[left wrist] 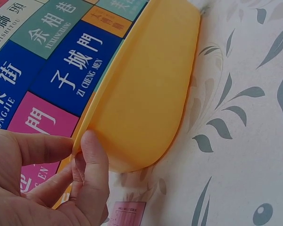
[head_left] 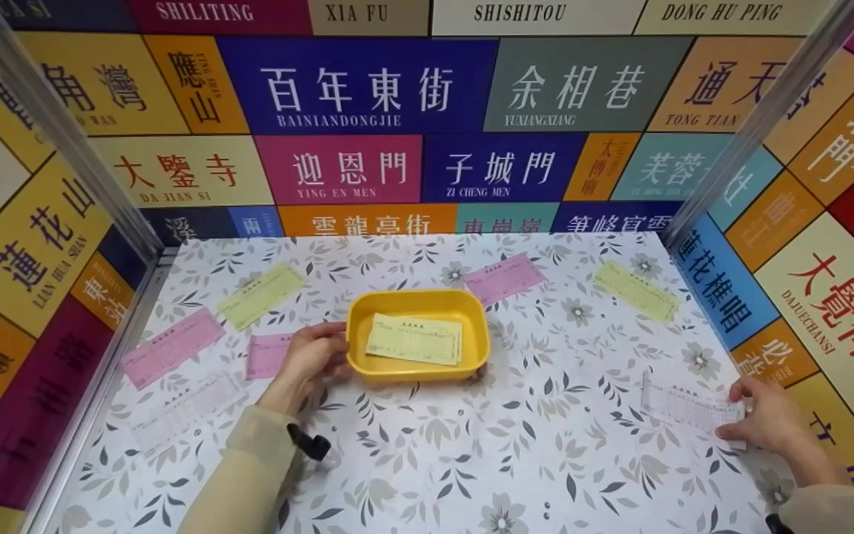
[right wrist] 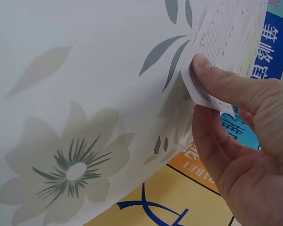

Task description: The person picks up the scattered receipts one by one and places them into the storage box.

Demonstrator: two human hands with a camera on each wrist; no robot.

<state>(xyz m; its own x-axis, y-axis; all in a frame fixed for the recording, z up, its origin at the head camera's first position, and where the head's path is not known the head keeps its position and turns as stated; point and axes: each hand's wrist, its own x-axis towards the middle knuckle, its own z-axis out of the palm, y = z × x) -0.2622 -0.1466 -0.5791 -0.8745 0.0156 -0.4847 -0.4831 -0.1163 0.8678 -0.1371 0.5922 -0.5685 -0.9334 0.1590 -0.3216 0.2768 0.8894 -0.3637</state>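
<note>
A yellow plastic tray point(head_left: 416, 373) stands mid-table, with pale yellow paper slips point(head_left: 414, 340) lying inside it. My left hand point(head_left: 314, 360) pinches the tray's left rim between thumb and fingers; the left wrist view shows the grip on the tray's edge point(left wrist: 141, 94). Over at the right, my right hand point(head_left: 772, 415) pinches the right end of a white printed slip point(head_left: 683, 404). In the right wrist view the slip point(right wrist: 217, 42) bends up where the thumb and fingers hold it.
Pink slips point(head_left: 175, 348) and a white slip point(head_left: 188, 415) lie at the left, a yellow slip point(head_left: 262, 295) behind them. Behind the tray lies another pink slip point(head_left: 505, 279); a yellow one point(head_left: 636, 291) is at the back right. Sign-printed walls point(head_left: 356, 85) enclose the flowered table point(head_left: 397, 460).
</note>
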